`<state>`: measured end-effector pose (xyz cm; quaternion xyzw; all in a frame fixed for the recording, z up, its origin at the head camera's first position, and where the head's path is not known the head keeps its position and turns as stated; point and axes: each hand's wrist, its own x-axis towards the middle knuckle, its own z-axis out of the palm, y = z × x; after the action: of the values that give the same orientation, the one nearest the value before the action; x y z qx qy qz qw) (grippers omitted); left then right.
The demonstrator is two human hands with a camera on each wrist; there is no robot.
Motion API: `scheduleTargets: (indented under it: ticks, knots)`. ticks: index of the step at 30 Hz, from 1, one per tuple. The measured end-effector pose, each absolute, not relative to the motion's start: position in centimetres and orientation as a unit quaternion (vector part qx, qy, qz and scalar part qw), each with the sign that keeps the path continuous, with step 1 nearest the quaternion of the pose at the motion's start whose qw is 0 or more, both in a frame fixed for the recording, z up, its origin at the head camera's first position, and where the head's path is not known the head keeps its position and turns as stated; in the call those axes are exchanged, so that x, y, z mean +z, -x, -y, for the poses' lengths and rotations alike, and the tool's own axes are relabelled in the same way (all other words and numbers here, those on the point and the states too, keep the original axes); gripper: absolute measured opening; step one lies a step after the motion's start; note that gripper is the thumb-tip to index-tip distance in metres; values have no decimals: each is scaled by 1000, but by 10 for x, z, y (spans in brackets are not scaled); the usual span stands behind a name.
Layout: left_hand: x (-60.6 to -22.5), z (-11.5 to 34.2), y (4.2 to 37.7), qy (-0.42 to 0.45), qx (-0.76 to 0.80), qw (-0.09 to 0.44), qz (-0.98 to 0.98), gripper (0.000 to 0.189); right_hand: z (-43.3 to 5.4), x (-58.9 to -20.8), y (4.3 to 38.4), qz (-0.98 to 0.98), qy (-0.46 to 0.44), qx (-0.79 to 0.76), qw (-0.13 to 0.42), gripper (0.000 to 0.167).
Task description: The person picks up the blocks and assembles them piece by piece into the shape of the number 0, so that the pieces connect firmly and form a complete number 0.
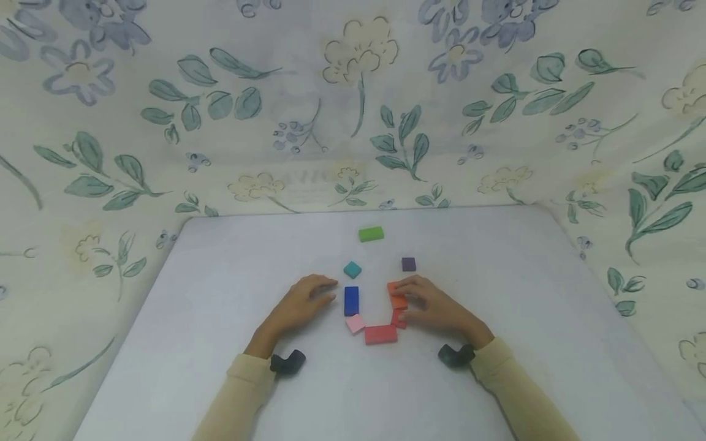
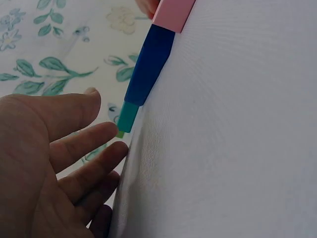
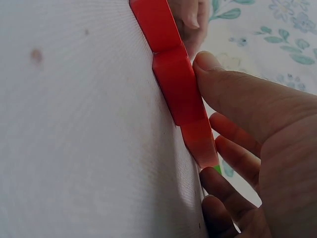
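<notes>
Colored blocks form a U on the white tabletop. My right hand point(image 1: 438, 306) curls its fingers over the orange block point(image 1: 397, 299) on the right side. Its thumb lies against the small red block point(image 3: 179, 84), just nearer to me. On the other side, my left hand point(image 1: 302, 301) hovers beside the blue block point(image 1: 351, 301) with loose, spread fingers and nothing in them. A pink block point(image 1: 355, 324) meets the blue one's near end. The longer red block point(image 1: 380, 334) lies across the bottom of the U.
Past the blue block is a teal block point(image 1: 352, 269), turned cornerwise. A purple block point(image 1: 409, 264) stands beyond the orange one, and a green block point(image 1: 371, 234) lies farthest back. Floral cloth point(image 1: 353, 122) rises behind the white table point(image 1: 220, 257).
</notes>
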<state>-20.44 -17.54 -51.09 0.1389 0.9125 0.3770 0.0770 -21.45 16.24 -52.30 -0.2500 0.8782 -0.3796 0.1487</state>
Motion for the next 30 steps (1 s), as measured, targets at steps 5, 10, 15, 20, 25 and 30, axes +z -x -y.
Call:
scheduleTargets:
  ticks: [5, 10, 15, 20, 25, 30]
  knots:
    - [-510, 177, 206, -113, 387, 77, -912, 36, -161, -523, 213, -878, 253, -379, 151, 54]
    - [-503, 169, 219, -88, 377, 49, -921, 33, -161, -524, 213, -880, 251, -375, 146, 53]
    - [-499, 160, 234, -62, 363, 47, -928, 32, -162, -524, 213, -881, 248, -374, 148, 52]
    - [-500, 152, 249, -61, 354, 61, -931, 32, -163, -524, 214, -881, 255, -371, 145, 53]
    - [-499, 139, 259, -75, 331, 78, -937, 36, -165, -525, 214, -882, 259, -369, 138, 52]
    - [-496, 130, 261, -68, 315, 92, -942, 42, -165, -525, 212, -874, 269, -382, 135, 52]
